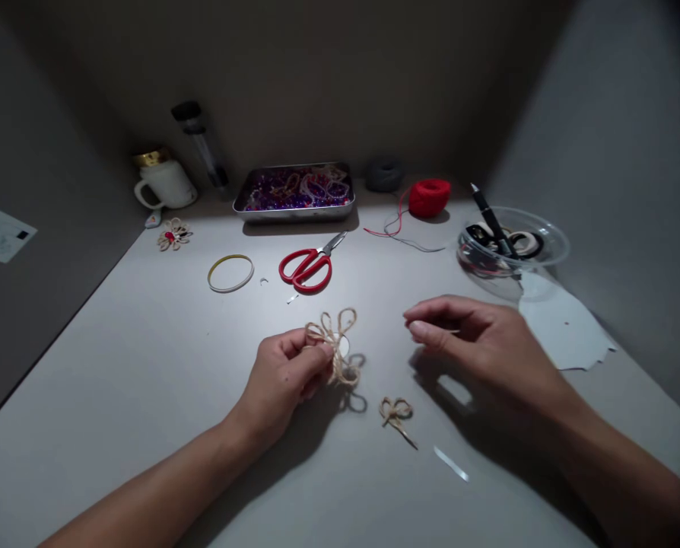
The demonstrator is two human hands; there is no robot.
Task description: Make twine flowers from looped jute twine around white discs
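My left hand [291, 369] pinches a looped twine flower [335, 346] between thumb and fingers, a little above the table. A small white round piece [344, 347] shows behind the flower's middle. To the right, my right hand [477, 335] is closed, thumb against fingertips, over the table. A thin pale strand [454, 331] shows beside its thumb; what the fingertips grip is too small to name. Between the hands and nearer me lies a small twine bow [395, 411] with a loose tail. A narrow white strip [451, 464] lies to its right.
Red-handled scissors [309, 268] and a bangle [231, 289] lie beyond my left hand. At the back stand a mug [172, 185], a metal tray [294, 215] of beads and a red yarn ball [430, 198]. A clear plastic container [557, 243] and white paper [562, 327] are at right.
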